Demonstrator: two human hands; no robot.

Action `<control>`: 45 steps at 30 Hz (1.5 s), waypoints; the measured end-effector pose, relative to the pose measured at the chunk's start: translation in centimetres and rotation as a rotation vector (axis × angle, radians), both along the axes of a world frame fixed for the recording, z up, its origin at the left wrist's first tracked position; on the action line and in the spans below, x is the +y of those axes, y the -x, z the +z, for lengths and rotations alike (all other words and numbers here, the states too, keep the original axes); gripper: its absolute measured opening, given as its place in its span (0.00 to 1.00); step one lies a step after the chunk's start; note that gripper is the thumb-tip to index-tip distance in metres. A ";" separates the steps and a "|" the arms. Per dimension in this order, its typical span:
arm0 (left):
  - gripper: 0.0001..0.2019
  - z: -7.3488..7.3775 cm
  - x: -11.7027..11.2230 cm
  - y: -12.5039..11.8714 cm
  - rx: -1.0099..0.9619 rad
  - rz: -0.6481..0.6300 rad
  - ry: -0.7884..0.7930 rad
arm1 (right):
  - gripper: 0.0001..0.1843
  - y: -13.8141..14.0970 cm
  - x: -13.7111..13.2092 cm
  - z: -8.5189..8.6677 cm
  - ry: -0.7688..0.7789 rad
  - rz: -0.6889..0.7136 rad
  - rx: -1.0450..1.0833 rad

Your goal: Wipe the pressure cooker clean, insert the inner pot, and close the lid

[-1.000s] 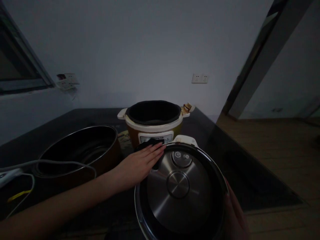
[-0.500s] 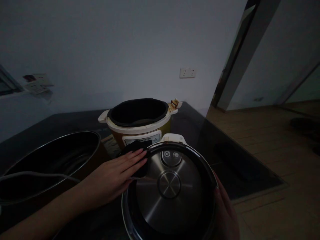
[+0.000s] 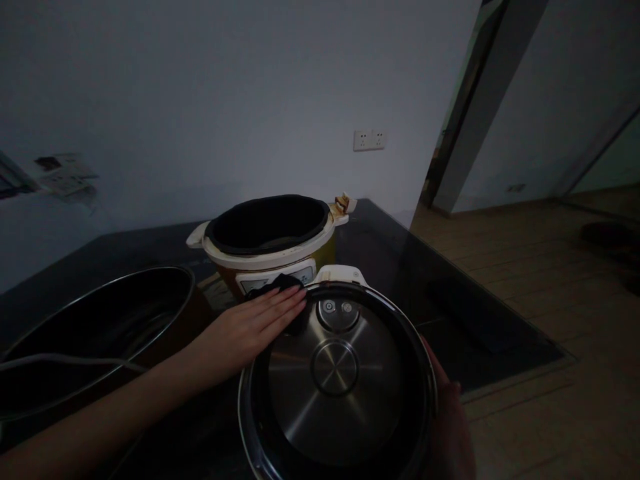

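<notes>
A round pressure cooker lid (image 3: 335,400) faces me with its metal underside, white handle end at the top. My right hand (image 3: 450,413) grips its right rim, the fingers mostly behind it. My left hand (image 3: 250,333) presses a black cloth (image 3: 285,283) against the lid's upper left rim, fingers laid together over the cloth. Just behind the lid stands the electric pressure cooker (image 3: 270,257), uncovered, its dark inside showing and its front panel partly hidden by the cloth and lid.
A large dark pot (image 3: 125,320) stands on the left, with a pale cord (image 3: 65,359) across its front. All stand on a dark glossy table (image 3: 390,247) against the wall. A wall socket (image 3: 369,140) is behind; wooden floor (image 3: 505,260) lies to the right.
My left hand has slid the cloth up and right along the lid's rim. The whole view has shifted slightly; my right hand keeps its hold on the lid.
</notes>
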State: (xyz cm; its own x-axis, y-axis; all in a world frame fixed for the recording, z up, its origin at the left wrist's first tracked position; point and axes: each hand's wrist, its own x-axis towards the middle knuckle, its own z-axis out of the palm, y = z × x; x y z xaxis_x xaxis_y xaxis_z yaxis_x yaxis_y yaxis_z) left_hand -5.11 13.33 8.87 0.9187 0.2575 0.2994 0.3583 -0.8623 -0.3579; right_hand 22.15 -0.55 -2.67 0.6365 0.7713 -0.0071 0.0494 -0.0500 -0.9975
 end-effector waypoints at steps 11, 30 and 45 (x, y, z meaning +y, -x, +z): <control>0.22 -0.2 0.6 -2.8 0.034 -0.089 -0.112 | 0.33 -0.1 0.2 0.3 0.048 -0.009 -0.078; 0.19 -0.1 1.5 -5.2 0.105 -0.191 -0.188 | 0.31 -0.5 0.6 0.3 0.025 0.019 -0.063; 0.15 3.1 0.0 -5.7 -0.297 -0.303 -0.226 | 0.30 0.2 0.1 -0.1 -0.046 -0.011 0.131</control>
